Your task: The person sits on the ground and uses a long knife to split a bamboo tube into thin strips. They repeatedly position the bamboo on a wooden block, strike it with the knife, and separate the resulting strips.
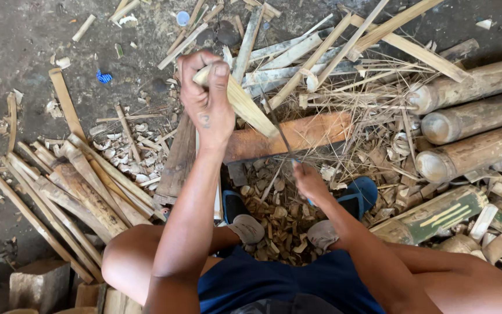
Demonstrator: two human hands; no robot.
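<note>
Bamboo, pale and dry: the strip (245, 104) slants from the left hand (207, 99) down and to the right, its lower end over an orange-brown plank (315, 131) that lies crosswise ahead of the squatting person. The left hand is closed tightly round the strip's upper end, fingers wrapped and thumb pressed along it. The right hand (309, 183) is closed on the handle of a thin dark blade (277, 125), which rises from that hand to meet the strip near its lower end. By my judgement the strip is light and stiff, likely springy along its length and prone to split with the grain; its edges look sharp and splintery. The sound place to hold it is the upper end, well apart from the blade, as it is held now. Below the hands lie chips (277, 218), between feet in blue sandals (361, 195). To the left lies a fan of split slats (82, 186); to the right, three round bamboo poles (472, 119) stacked side by side. Shavings and offcuts cover the dark ground (13, 40) beyond.
</note>
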